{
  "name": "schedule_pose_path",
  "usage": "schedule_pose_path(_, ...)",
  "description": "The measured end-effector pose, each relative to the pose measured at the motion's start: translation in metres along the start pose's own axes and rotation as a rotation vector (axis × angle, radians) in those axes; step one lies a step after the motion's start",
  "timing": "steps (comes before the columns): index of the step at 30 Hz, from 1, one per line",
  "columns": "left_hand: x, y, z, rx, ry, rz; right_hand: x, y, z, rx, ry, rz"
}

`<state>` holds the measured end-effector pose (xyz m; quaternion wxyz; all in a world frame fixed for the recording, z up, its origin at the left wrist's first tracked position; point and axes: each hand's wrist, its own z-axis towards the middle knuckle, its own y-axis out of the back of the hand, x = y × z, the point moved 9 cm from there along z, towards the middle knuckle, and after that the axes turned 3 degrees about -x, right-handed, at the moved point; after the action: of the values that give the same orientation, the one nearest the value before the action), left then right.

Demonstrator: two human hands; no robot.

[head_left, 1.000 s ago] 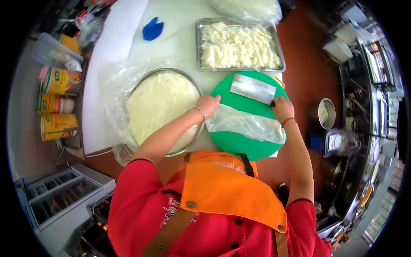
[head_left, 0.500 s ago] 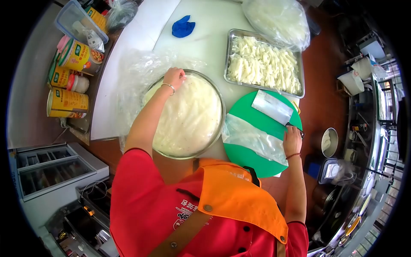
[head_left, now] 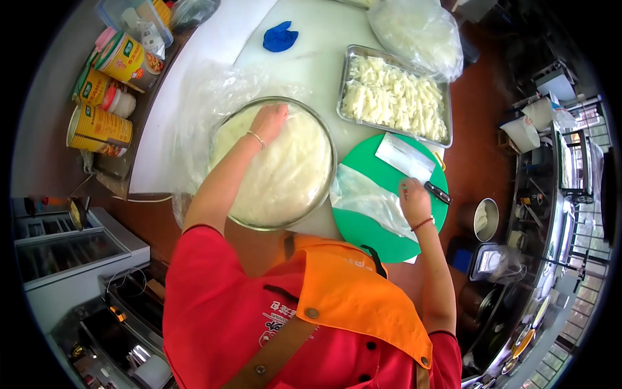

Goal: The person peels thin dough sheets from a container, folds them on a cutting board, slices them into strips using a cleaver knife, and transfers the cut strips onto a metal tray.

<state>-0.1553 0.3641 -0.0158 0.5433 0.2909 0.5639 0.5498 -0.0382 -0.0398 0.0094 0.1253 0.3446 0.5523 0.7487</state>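
Observation:
My left hand is closed at the far rim of a round metal pan, pinching the clear plastic sheet. Inside the pan lies a pale, smooth mass, dough-like, with plastic over at least part of it. My right hand hovers above the round green cutting board, fingers loosely curled and a little apart, with nothing visible in them. Just beyond it lies a cleaver, its black handle to the right. A folded clear plastic strip crosses the board, partly hidden by my right hand.
A rectangular metal tray of pale cut strips stands beyond the board, beside a big filled plastic bag. A crumpled blue item lies on the table. Yellow cans line the left shelf. A metal pot sits at right.
My right hand has let go of the cleaver's handle and moved left over the board. My left hand stays at the pan's far side, shifted slightly. The whole view has shifted a little.

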Motion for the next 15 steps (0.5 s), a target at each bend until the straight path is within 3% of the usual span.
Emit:
schedule_pose_path(2, -0.022, 0.005, -0.02, 0.02, -0.028, -0.037, 0.031, -0.019, 0.009, 0.06, -0.064, 0.31)
schedule_pose_path(6, -0.053, 0.003, -0.061, 0.045, -0.094, -0.06, 0.107, -0.109, 0.015, 0.529, -0.355, 1.062)
schedule_pose_path(10, -0.056, 0.018, -0.079, -0.074, -0.037, -0.072, 0.159, -0.157, 0.023, 0.648, -0.327, 1.019)
schedule_pose_path(15, -0.002, 0.025, -0.076, -0.27, 0.323, -0.176, 0.169, -0.171, 0.002, 0.713, -0.241, 0.904)
